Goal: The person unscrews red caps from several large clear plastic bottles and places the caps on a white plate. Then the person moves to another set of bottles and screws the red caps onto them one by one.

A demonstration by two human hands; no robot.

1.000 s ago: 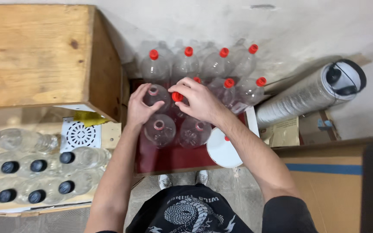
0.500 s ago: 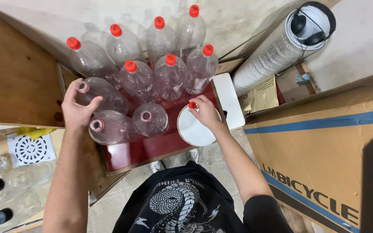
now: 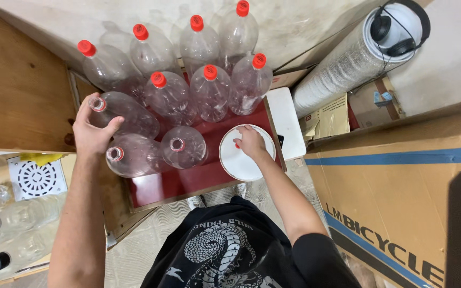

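Note:
My left hand (image 3: 93, 130) grips the neck of an uncapped clear plastic bottle (image 3: 126, 113) on the red tabletop (image 3: 180, 181). Two more uncapped clear bottles (image 3: 134, 156) (image 3: 183, 146) stand beside it. My right hand (image 3: 251, 141) rests on a white round lid (image 3: 244, 154) at the table's right edge, pinching a small red cap (image 3: 237, 144) between its fingers. Behind them stand several clear bottles with red caps (image 3: 209, 90).
A wooden crate (image 3: 20, 90) is at the left. A large cardboard box (image 3: 401, 202) fills the right. A silver insulated roll (image 3: 348, 58) with black headphones on its end lies at upper right. Black-capped bottles (image 3: 1, 234) and a white drain grate (image 3: 36, 178) lie at lower left.
My head has moved closer, and the view shifted right. My right hand left the bottle it was capping and came down onto the white lid. My left hand stays on an uncapped bottle.

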